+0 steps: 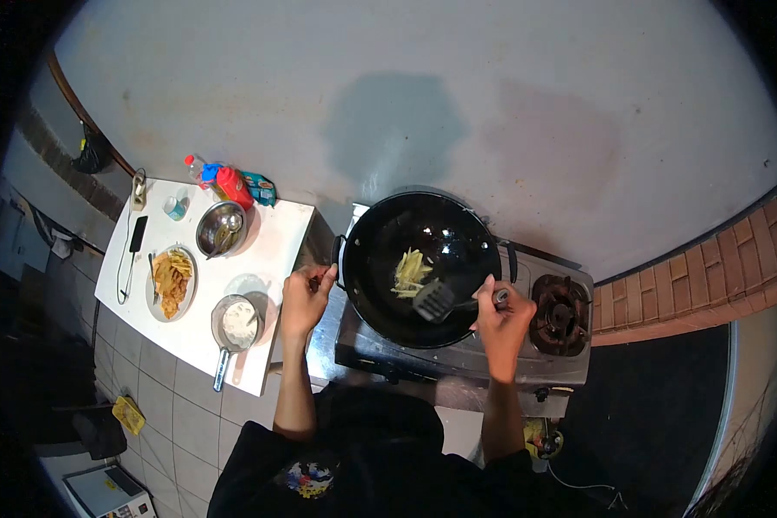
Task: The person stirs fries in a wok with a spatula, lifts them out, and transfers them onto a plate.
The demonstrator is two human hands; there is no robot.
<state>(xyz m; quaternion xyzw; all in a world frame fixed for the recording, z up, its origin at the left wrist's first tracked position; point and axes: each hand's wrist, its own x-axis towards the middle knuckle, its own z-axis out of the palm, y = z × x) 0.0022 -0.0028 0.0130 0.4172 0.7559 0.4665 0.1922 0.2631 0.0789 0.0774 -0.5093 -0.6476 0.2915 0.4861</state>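
Far L: white bench (276, 226) w/ plate (190, 300) of fried food (173, 289), dark phone-like item (138, 233) above it, small cup (173, 207) up nr the wall side. Next R, metal bowl (208, 222) w/ utensils inside, red container (234, 187) just behind. Nr bench's R edge, saucepan (218, 325) w/ white stuff (240, 321), its handle pointing down toward the wearer.

Then L hand (306, 302): grip looks closed, thumb + fingertips on wok's L handle (337, 262); exact finger wrap hidden.

Centre: black wok (378, 235) on the stove (373, 338). Pale cut strips (411, 274) in a small heap, abt mid-wok. Spatula (433, 301) also in wok, slotted blade just below-R of the heap; can't tell if touching. Its long axis runs approx L–R, blade L, handle end R, slightly raised.

R hand (503, 321): grip closed round spatula handle, at wok's R rim. Strips lie L + a bit up from it, blade btwn. R hand has the tool; its blade is nearer the heap than either hand. Far R: bare burner (561, 315), well apart from strips.
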